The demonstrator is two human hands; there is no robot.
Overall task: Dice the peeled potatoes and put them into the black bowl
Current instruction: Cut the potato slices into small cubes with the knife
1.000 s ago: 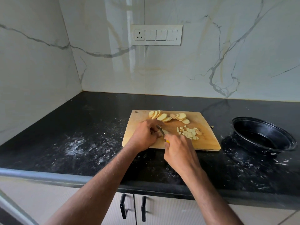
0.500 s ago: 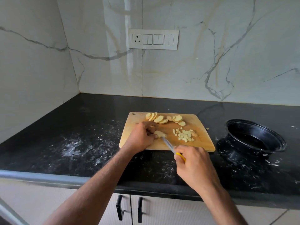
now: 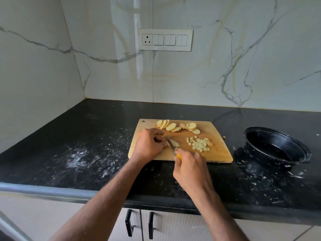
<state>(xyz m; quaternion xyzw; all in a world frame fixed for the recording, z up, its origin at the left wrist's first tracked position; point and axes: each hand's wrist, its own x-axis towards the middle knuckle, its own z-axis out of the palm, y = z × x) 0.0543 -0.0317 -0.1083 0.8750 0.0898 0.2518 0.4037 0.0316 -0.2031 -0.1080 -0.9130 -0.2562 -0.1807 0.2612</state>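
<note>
1. Your left hand [image 3: 149, 143] curls its fingers on pale stacked potato slices [image 3: 175, 144] on the wooden cutting board [image 3: 220, 150].
2. Your right hand [image 3: 190, 168] grips the yellow-handled knife [image 3: 171, 145], blade on those slices.
3. The round black bowl [image 3: 276, 147] sits on the bench, right of the board.

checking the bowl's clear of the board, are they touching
Apart. The head view shows bare black counter between the board and the bowl.
</note>
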